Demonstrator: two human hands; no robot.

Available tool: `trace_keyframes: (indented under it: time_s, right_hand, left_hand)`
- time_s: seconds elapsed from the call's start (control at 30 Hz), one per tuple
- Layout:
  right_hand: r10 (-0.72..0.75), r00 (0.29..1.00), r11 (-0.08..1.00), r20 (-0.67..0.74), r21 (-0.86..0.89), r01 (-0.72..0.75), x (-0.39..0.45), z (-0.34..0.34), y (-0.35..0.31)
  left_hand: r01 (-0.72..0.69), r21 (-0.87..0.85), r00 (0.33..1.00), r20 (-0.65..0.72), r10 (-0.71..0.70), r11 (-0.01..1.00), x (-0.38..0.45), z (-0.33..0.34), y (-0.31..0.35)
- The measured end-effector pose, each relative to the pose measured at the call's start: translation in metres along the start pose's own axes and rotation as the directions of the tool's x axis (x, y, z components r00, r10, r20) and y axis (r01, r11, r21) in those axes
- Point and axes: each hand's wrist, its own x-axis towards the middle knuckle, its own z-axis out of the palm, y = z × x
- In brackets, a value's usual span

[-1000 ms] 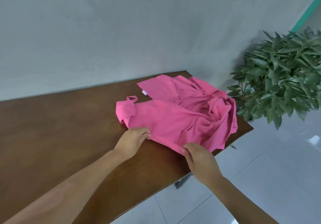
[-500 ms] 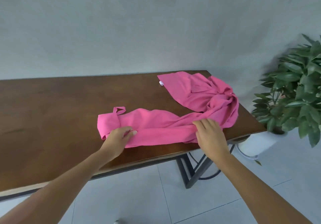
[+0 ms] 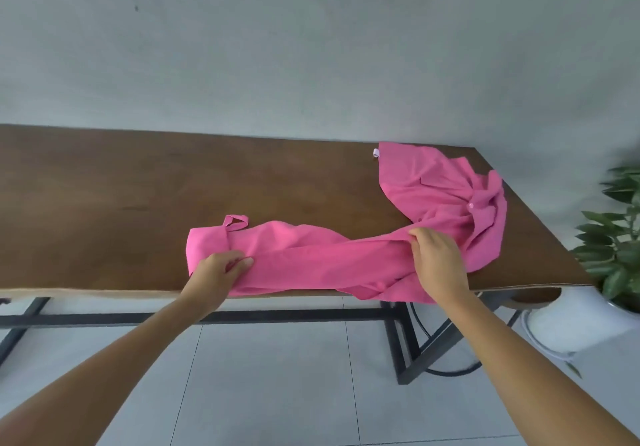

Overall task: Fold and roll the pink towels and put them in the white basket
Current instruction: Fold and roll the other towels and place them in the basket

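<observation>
Gripping the pink towel (image 3: 311, 258) at both ends, I pinch its left part with my left hand (image 3: 216, 271) and bunch its right with my right hand (image 3: 438, 260); it lies stretched along the wooden table's (image 3: 138, 186) near edge, one fold drooping over.

Soft, even daylight fills the scene, bright but not harsh, and the grey wall (image 3: 311, 47) is lit almost uniformly. Shadows are faint: only a thin dark band lies under the near edge of the table (image 3: 104, 203). The wide lens bends that edge and stretches both forearms toward the near corners. The plant (image 3: 616, 238) and its white pot (image 3: 571, 321) at the right are smeared with blur, while the centre stays fairly sharp.
</observation>
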Motion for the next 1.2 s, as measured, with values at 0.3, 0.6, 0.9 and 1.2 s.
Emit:
trace_keyframes:
  time_s: [0.3, 0.6, 0.9, 1.2]
  right_hand:
    - [0.115, 0.978, 0.991, 0.176, 0.041, -0.124, -0.003, 0.032, -0.045]
    - [0.101, 0.981, 0.963, 0.167, -0.263, -0.054, -0.019, 0.038, -0.140]
    - [0.094, 0.975, 0.907, 0.204, -0.421, 0.001, -0.061, 0.027, -0.189]
    - [0.041, 0.990, 0.897, 0.134, -0.441, 0.023, -0.085, -0.005, -0.221]
  left_hand:
    - [0.073, 0.009, 0.995, -0.067, -0.072, 0.997, -0.011, -0.066, -0.057]
    - [0.104, 0.007, 0.994, -0.012, -0.104, 0.995, -0.011, -0.148, -0.143]
    - [0.052, -0.034, 0.996, 0.075, -0.050, 0.998, -0.008, -0.188, -0.193]
    - [0.056, 0.034, 0.996, 0.066, -0.058, 0.998, -0.048, -0.210, -0.208]
